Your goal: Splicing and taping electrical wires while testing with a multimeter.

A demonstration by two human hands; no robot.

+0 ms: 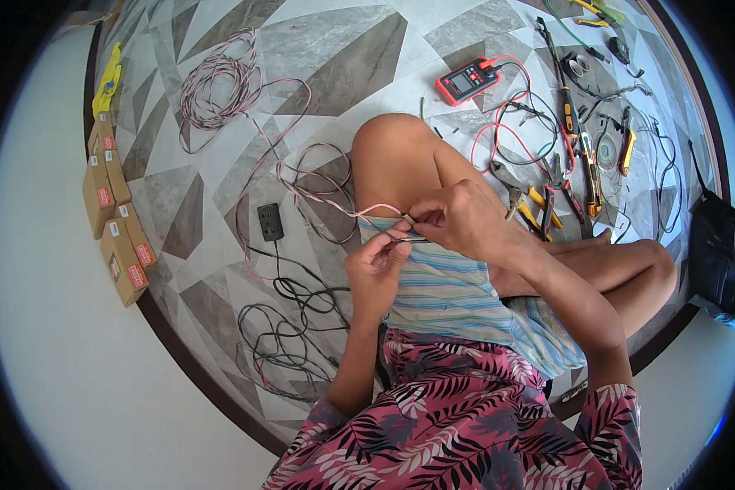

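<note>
Over my lap, both hands meet at the end of a thin pink-and-dark twisted wire (376,207). My left hand (376,265) pinches wire between thumb and fingers, with a short dark length showing beside it. Close by on the right, my right hand (461,216) is closed with thumb and forefinger on the wire's end. Exactly how the strands meet between the fingertips is too small to tell. From my hands the wire runs left over my knee into loose loops (318,192) and on to a larger tangled coil (220,90) on the floor.
A black socket block (269,222) with a tangled black cord (286,335) lies left. Several small cardboard boxes (116,260) line the left wall. Right of my knee are a red multimeter (468,80) with leads, pliers (547,208), an orange-black screwdriver (569,114) and a yellow cutter (627,151).
</note>
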